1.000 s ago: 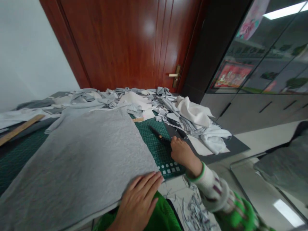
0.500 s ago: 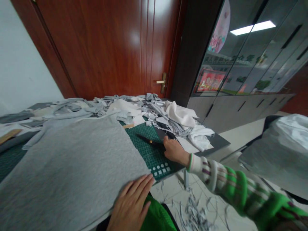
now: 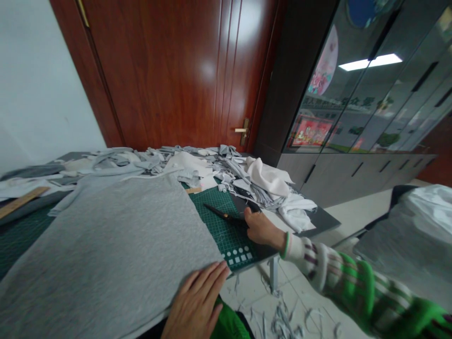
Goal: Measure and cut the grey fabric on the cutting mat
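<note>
Door [image 3: 158,75]: big reddish-brown wooden thing right across the back, shut by the looks of it
Glass-front cabinet [image 3: 332,179]: off to the right, running away down the room, grey panels below, light strip reflecting in the panes
Worktop [image 3: 323,222]: dark grey, in front of the door, mostly buried, bare near the right corner
Grey cloth [image 3: 123,245]: spread pretty flat over the left and near side, overlapping the green cutting mat [image 3: 226,239]
Scrap heap [image 3: 141,162]: grey and whitish offcuts, piled all along the far side
White cloth [image 3: 264,179]: crumpled on top of the heap, towards the right
Left hand [image 3: 197,296]: palm down on the near right corner of the cloth, out flat, fairly straight fingers, gripping nothing
Right hand [image 3: 263,228]: curled closed round the handle end of the scissors [image 3: 217,211], finger details mostly hidden
Wooden ruler [image 3: 23,201]: far left, lying slanted beside the cloth, cut off by the frame edge
Scissors: black, flat on the mat just right of the grey cloth, pointing away and left, blades seemingly together
</note>
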`<move>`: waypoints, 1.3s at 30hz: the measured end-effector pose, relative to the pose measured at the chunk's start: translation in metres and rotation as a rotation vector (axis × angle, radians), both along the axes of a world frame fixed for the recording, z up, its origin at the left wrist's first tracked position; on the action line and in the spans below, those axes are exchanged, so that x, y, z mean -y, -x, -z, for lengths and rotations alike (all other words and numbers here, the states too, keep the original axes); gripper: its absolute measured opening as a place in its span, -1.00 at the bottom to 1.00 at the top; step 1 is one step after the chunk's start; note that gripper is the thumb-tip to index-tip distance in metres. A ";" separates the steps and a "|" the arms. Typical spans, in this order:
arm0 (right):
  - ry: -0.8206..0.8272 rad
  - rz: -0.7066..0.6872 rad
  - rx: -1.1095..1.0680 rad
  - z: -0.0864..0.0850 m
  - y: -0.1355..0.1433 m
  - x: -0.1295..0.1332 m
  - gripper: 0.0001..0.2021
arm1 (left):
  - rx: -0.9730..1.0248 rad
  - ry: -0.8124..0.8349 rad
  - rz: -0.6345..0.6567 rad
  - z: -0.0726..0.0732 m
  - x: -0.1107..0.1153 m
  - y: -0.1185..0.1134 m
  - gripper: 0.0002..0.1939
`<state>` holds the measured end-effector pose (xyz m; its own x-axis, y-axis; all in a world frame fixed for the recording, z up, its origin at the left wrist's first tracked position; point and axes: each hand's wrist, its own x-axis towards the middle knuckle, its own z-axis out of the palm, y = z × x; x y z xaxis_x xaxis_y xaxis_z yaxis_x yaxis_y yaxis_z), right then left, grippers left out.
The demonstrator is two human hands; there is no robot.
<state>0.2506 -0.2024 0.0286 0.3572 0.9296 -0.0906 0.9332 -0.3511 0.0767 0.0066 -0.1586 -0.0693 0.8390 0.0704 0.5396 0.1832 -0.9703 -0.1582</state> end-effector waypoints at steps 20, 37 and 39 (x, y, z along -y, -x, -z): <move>0.031 -0.087 -0.458 0.009 -0.037 -0.010 -0.71 | 0.042 0.063 -0.019 0.004 0.006 0.002 -0.36; -0.711 0.081 -1.714 0.069 -0.001 0.127 -0.43 | 0.085 0.454 -0.018 -0.010 0.034 0.016 -0.54; -0.657 0.039 -1.729 0.072 0.010 0.131 -0.39 | 0.125 0.579 0.033 -0.005 0.044 0.024 -0.61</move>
<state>0.2401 -0.3333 -0.0437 0.2910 0.9567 -0.0056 -0.1945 0.0535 -0.9794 -0.0177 -0.2030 -0.0646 0.7781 0.3583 0.5159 0.1349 -0.8975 0.4199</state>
